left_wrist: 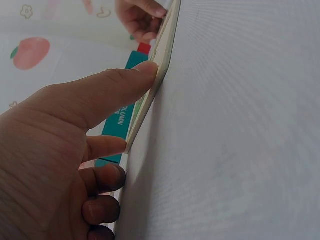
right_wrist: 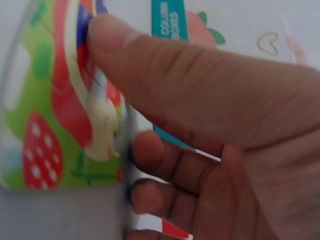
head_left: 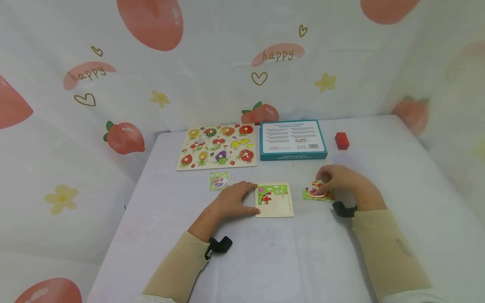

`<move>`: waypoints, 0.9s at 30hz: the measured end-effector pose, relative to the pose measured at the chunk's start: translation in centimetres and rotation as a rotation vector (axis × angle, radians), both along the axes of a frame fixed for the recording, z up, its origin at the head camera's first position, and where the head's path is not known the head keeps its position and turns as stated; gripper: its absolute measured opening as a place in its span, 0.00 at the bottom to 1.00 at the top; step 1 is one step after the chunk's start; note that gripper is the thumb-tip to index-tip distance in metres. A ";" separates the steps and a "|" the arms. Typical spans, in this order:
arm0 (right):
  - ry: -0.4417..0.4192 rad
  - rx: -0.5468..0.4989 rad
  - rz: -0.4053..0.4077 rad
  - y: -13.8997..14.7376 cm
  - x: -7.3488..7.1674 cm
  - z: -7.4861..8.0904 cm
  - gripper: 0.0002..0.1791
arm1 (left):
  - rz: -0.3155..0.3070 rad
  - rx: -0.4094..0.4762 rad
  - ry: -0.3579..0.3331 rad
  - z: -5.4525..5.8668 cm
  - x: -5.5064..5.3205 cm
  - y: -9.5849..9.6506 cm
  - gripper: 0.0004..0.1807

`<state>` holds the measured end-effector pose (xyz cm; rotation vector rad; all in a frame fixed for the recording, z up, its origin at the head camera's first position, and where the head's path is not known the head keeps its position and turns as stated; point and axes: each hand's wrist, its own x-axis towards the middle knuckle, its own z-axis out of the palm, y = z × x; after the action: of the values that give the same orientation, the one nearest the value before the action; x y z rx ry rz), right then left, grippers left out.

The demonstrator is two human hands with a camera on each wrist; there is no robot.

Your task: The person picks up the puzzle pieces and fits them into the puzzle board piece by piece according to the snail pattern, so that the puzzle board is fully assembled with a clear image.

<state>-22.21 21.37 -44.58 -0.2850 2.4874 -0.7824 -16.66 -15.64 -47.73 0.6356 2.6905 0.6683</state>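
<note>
A square wooden puzzle tray point(head_left: 278, 209) lies on the table, part filled along its top and upper left with green and red pieces. My left hand point(head_left: 232, 202) rests at its left edge, thumb and forefinger spread apart and touching it; in the left wrist view the thumb point(left_wrist: 115, 87) lies fairly straight against the rim. Right of the tray, my right hand point(head_left: 339, 181) pinches a colourful puzzle piece point(right_wrist: 75, 90) above other printed pieces point(head_left: 311, 196). The right thumb presses on its printed face in the right wrist view; how many pieces it holds is hard to tell.
A small picture card point(head_left: 219, 181) lies left of the tray. Behind stand a wooden fruit peg board point(head_left: 217, 145), a teal-edged box point(head_left: 293, 141) and a red block point(head_left: 342, 141). A fruit-printed cloth point(head_left: 212, 75) hangs beyond the table's back edge.
</note>
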 end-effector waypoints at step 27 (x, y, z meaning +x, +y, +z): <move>-0.003 0.021 -0.026 -0.9 0.2 0.5 0.16 | 0.001 0.002 0.004 -0.1 0.0 0.0 0.45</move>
<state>-22.00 20.44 -44.09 -0.2446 2.4998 -0.7668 -16.66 -15.60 -47.85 0.6368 2.6938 0.6708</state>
